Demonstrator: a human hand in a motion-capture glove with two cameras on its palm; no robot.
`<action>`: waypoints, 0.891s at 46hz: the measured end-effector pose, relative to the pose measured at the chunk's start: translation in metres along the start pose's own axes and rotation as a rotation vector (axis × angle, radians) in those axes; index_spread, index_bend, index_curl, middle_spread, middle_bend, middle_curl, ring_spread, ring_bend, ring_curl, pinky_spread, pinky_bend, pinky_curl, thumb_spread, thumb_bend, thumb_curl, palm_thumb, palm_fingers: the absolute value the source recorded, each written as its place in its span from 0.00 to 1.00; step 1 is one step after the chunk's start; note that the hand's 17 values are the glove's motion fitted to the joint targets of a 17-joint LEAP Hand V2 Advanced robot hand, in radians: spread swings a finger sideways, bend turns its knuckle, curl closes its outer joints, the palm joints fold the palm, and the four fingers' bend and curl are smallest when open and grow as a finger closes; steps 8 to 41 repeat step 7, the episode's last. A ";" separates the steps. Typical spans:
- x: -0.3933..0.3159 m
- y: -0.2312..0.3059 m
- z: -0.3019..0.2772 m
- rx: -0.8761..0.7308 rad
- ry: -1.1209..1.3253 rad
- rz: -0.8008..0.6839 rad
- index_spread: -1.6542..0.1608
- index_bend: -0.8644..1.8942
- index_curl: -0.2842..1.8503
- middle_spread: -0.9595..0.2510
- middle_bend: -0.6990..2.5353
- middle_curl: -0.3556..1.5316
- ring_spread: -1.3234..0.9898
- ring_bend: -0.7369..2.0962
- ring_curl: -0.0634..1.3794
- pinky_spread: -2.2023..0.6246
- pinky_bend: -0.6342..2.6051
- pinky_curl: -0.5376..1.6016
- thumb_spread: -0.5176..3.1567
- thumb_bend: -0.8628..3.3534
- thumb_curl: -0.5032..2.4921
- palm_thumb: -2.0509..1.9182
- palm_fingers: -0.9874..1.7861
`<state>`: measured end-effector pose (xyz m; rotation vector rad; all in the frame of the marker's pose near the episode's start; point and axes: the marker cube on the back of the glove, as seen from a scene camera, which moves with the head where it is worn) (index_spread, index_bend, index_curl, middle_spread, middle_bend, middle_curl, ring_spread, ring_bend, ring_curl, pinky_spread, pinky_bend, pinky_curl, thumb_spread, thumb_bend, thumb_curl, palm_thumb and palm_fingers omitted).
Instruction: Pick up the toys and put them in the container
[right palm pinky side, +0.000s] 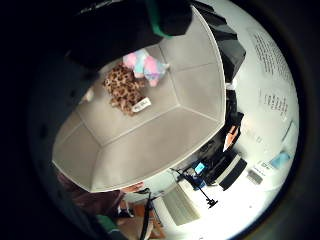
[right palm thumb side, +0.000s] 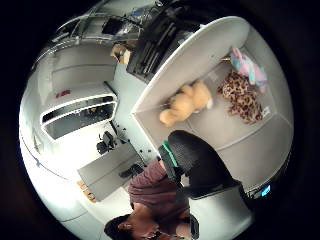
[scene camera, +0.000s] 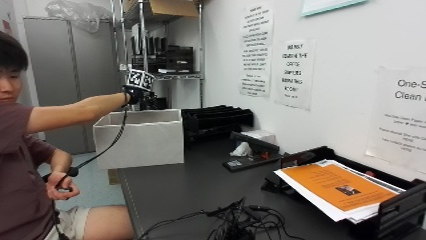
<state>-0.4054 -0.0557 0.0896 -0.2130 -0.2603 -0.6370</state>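
Cables: a black tangle (scene camera: 233, 222) lies on the dark table (scene camera: 180, 185) at the lower centre of the outside view, nearest the camera.
Paper tray: a black tray with an orange sheet on top (scene camera: 336, 187) sits at the lower right.
Person: seated at the left edge, right arm stretched out level toward the middle left of the frame.
Container: a white open-topped box (scene camera: 141, 137) stands at the table's far left end.
Right hand: the gloved hand (scene camera: 138, 95) hangs over the box's open top; I cannot tell whether its fingers are spread or curled, and nothing shows clearly in it.
Toys: three lie on the box floor in the palm views: a leopard-print plush (right palm pinky side: 122, 89), a pink and blue plush (right palm pinky side: 145, 66) touching it, and a tan bear (right palm thumb side: 186, 102) against a side wall.
Progress: judging by this, these toys are already in; no others show on the table.
Risk: pulling the arm back low could catch the box's rim and shift or tip the box; the glove's cord hanging beside the wall might also snag it.
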 end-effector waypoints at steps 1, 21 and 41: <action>0.004 0.003 -0.001 -0.008 0.011 0.011 0.78 0.35 0.37 0.81 0.23 0.37 0.59 0.32 0.32 0.80 0.50 0.47 0.46 0.20 0.33 0.53 0.22; 0.021 0.018 -0.009 -0.013 0.046 0.069 0.78 0.35 0.35 0.81 0.23 0.34 0.60 0.31 0.30 0.81 0.49 0.46 0.47 0.20 0.32 0.52 0.23; 0.021 0.018 -0.009 -0.013 0.046 0.069 0.78 0.35 0.35 0.81 0.23 0.34 0.60 0.31 0.30 0.81 0.49 0.46 0.47 0.20 0.32 0.52 0.23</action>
